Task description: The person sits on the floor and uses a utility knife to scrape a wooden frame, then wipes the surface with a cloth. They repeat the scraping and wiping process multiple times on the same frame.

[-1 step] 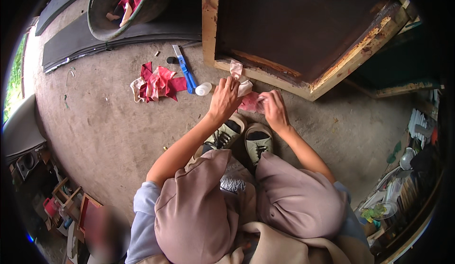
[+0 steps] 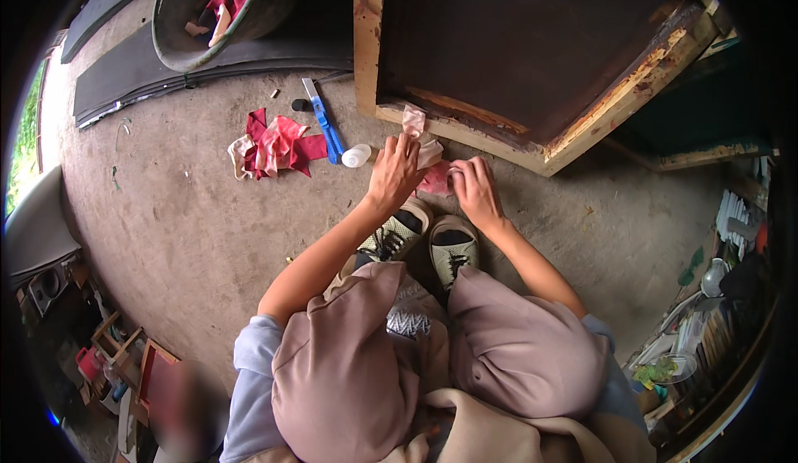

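Note:
Just beyond my shoes, my left hand (image 2: 393, 172) bends down over a pale pink cloth scrap (image 2: 429, 154), its fingers close together and pressed on it. My right hand (image 2: 476, 192) pinches the right edge of a deeper pink cloth scrap (image 2: 435, 180), which lies partly under the pale one. Another pale scrap (image 2: 413, 120) rests against the wooden frame, past my left fingertips. Left of that hand lie a small white bottle (image 2: 357, 156) and a blue utility knife (image 2: 327, 127) with its blade out. The undersides of both hands are hidden.
A pile of red and pink cloth scraps (image 2: 281, 145) lies to the left, near a black cap (image 2: 301, 105). The large wooden frame (image 2: 544, 157) with a dark panel leans ahead. Dark sheets (image 2: 125, 89) and a bucket of scraps (image 2: 184, 62) stand far left.
My right hand has shifted slightly left and toward me, at the edge of the pink scrap. My left hand stays almost in place.

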Demonstrator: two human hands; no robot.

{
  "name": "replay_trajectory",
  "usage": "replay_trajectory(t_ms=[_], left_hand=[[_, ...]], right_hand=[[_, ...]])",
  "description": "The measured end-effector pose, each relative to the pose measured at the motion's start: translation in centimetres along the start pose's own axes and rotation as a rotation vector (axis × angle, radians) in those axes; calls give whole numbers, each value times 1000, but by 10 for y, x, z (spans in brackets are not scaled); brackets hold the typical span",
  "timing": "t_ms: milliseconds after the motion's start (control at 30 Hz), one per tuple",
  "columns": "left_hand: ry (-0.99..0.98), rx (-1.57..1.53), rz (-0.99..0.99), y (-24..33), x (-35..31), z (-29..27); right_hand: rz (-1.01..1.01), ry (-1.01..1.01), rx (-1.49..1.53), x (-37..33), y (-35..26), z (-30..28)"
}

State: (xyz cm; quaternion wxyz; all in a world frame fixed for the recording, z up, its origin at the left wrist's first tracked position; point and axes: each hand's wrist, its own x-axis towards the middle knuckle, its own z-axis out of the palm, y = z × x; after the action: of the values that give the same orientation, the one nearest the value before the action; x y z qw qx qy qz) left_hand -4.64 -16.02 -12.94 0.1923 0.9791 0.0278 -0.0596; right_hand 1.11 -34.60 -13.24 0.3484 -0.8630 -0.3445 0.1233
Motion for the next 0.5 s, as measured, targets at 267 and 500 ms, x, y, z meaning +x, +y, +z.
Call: replay_trajectory(t_ms=[267, 500], left_hand=[[-70, -62, -85, -13, -15, 26], [40, -58, 94, -5, -12, 1]], right_hand=[[-85, -138, -275, -11, 11, 29], [-76, 114, -13, 11, -17, -52]])
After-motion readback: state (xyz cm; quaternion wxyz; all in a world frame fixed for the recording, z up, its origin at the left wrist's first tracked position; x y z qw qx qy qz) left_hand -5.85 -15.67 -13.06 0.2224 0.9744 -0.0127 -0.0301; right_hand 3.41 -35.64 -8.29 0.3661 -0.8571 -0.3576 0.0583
